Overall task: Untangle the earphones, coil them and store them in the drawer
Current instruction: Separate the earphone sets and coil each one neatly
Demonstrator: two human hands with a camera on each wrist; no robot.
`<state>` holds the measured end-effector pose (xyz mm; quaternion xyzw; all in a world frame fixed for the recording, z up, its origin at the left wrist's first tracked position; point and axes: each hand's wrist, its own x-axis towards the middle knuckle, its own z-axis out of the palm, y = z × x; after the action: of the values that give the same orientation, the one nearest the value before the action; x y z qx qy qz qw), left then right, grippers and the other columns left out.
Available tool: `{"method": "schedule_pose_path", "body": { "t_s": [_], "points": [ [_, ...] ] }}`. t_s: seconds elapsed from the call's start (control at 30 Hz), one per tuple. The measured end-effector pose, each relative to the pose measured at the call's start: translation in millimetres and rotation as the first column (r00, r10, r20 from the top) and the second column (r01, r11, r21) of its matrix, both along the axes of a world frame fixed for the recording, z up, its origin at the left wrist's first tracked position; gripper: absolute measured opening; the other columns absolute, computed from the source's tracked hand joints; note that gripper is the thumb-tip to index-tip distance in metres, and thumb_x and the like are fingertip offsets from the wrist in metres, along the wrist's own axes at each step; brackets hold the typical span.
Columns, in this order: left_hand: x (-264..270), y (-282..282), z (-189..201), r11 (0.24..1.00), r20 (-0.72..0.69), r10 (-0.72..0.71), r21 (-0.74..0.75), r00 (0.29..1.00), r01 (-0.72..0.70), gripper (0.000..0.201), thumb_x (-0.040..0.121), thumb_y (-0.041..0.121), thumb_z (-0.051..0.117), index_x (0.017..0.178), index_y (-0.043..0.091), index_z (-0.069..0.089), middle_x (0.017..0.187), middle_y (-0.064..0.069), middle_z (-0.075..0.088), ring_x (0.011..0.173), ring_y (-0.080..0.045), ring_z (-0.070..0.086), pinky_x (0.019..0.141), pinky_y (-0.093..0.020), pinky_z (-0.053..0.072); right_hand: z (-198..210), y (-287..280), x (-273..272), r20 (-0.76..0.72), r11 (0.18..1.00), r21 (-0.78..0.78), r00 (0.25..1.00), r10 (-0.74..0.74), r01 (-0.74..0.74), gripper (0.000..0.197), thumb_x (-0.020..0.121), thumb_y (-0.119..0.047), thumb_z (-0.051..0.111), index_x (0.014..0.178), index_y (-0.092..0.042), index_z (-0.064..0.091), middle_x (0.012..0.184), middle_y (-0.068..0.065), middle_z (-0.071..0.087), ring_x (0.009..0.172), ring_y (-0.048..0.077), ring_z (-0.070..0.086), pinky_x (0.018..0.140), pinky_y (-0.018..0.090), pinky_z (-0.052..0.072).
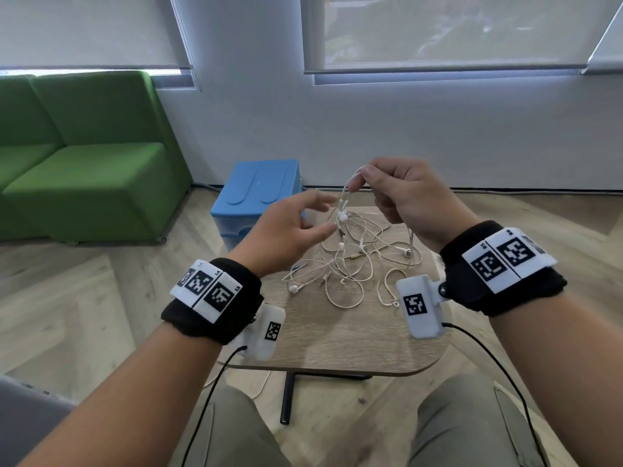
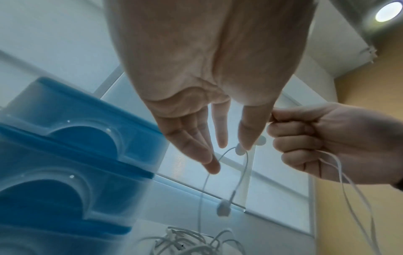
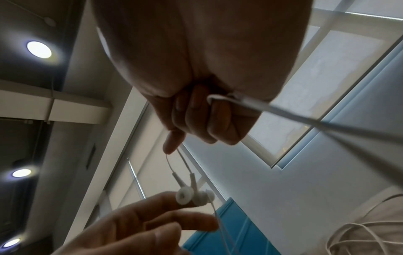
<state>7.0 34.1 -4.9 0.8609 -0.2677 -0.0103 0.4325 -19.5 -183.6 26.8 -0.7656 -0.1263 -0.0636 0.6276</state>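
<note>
Earphones (image 1: 350,264) lie in a tangled heap on the table (image 1: 337,338), one strand lifted above it. Our right hand (image 1: 408,200) pinches that strand, which hangs straight down to two earbuds (image 3: 191,196). Our left hand (image 1: 290,227), fingers loose and holding nothing, is just beside those buds and nearer them. The blue drawer unit (image 1: 256,193) stands behind the table.
</note>
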Motion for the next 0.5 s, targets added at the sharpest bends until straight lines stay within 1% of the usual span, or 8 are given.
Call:
{"method": "schedule_pose_path", "body": {
  "t_s": [0.03, 0.13, 0.2, 0.23, 0.3, 0.4, 0.43, 0.5],
  "points": [
    [-0.5, -2.4, 0.4, 0.999, -0.034, -0.019, -0.044, 0.999, 0.018, 0.041, 0.096, 0.029, 0.074, 0.135, 0.028, 0.061, 0.123, 0.007, 0.068, 0.078, -0.03, 0.073, 0.074, -0.042, 0.06, 0.2, 0.3, -0.1, -0.001, 1.0, 0.004, 1.0, 0.003, -0.003, 0.033, 0.109, -0.019, 0.046, 0.09, -0.011, 0.072, 0.053, 0.0, 0.026, 0.051, 0.016, 0.017, 0.047, 0.033, 0.013],
    [-1.2, -8.3, -2.1, 0.992, -0.09, -0.093, -0.098, 0.992, 0.084, 0.035, 0.099, 0.023, 0.07, 0.133, 0.022, 0.063, 0.113, 0.003, 0.073, 0.076, -0.017, 0.074, 0.075, -0.035, 0.06, -0.7, 0.7, -0.7, 0.012, 1.0, -0.013, 1.0, 0.004, -0.004, 0.031, 0.108, -0.019, 0.048, 0.091, -0.011, 0.072, 0.053, 0.002, 0.026, 0.051, 0.017, 0.018, 0.049, 0.037, 0.012],
    [0.4, -9.8, -6.1, 0.987, -0.094, -0.125, -0.111, 0.988, 0.115, 0.025, 0.099, 0.018, 0.07, 0.124, 0.017, 0.068, 0.1, -0.004, 0.078, 0.075, -0.019, 0.071, 0.077, -0.039, 0.061, -1.4, -0.3, -1.7, 0.027, 0.999, -0.043, 1.0, 0.0, 0.001, 0.029, 0.107, -0.021, 0.051, 0.094, -0.009, 0.073, 0.054, 0.003, 0.029, 0.05, 0.018, 0.019, 0.05, 0.041, 0.012],
    [0.3, -9.9, -7.2, 0.987, -0.091, -0.125, -0.112, 0.988, 0.115, 0.019, 0.1, 0.016, 0.069, 0.119, 0.015, 0.071, 0.093, -0.005, 0.078, 0.073, -0.019, 0.069, 0.075, -0.038, 0.06, -1.7, -1.6, -2.0, 0.029, 0.999, -0.054, 1.0, -0.005, 0.006, 0.028, 0.107, -0.021, 0.052, 0.095, -0.008, 0.074, 0.055, 0.003, 0.029, 0.05, 0.019, 0.019, 0.05, 0.042, 0.012],
    [-1.2, -10.2, -8.7, 0.985, -0.087, -0.12, -0.138, 0.989, 0.108, 0.01, 0.101, 0.012, 0.067, 0.107, 0.014, 0.074, 0.083, -0.005, 0.076, 0.068, -0.015, 0.065, 0.069, -0.03, 0.056, -2.1, -4.5, -2.4, 0.031, 0.997, -0.069, 0.999, -0.019, 0.021, 0.028, 0.107, -0.022, 0.053, 0.098, -0.007, 0.075, 0.056, 0.005, 0.029, 0.05, 0.021, 0.019, 0.05, 0.043, 0.013],
    [-3.5, -9.2, -7.2, 0.982, -0.072, -0.091, -0.174, 0.993, 0.077, 0.016, 0.101, 0.01, 0.066, 0.095, 0.022, 0.075, 0.077, -0.002, 0.073, 0.065, -0.015, 0.063, 0.067, -0.028, 0.053, -3.4, -5.9, -3.1, 0.032, 0.996, -0.072, 0.998, -0.055, 0.057, 0.028, 0.106, -0.023, 0.054, 0.095, -0.011, 0.076, 0.054, 0.004, 0.03, 0.049, 0.02, 0.02, 0.05, 0.041, 0.013],
    [-3.1, -8.4, -6.6, 0.982, -0.074, -0.074, -0.179, 0.995, 0.059, 0.017, 0.101, 0.01, 0.066, 0.094, 0.022, 0.075, 0.076, -0.002, 0.073, 0.065, -0.016, 0.062, 0.068, -0.029, 0.053, -3.9, -6.0, -3.8, 0.024, 0.995, -0.069, 0.998, -0.065, 0.067, 0.027, 0.105, -0.022, 0.055, 0.093, -0.011, 0.076, 0.053, 0.004, 0.03, 0.05, 0.02, 0.02, 0.051, 0.04, 0.013],
    [-2.4, -6.6, -4.7, 0.982, -0.09, -0.049, -0.186, 0.995, 0.031, 0.014, 0.101, 0.009, 0.064, 0.096, 0.016, 0.076, 0.074, -0.002, 0.071, 0.065, -0.017, 0.061, 0.069, -0.031, 0.054, -4.6, -6.2, -5.5, -0.01, 0.996, -0.059, 0.998, -0.063, 0.062, 0.028, 0.104, -0.018, 0.055, 0.088, -0.007, 0.075, 0.054, 0.003, 0.028, 0.05, 0.018, 0.019, 0.051, 0.038, 0.013]
  ]
}}
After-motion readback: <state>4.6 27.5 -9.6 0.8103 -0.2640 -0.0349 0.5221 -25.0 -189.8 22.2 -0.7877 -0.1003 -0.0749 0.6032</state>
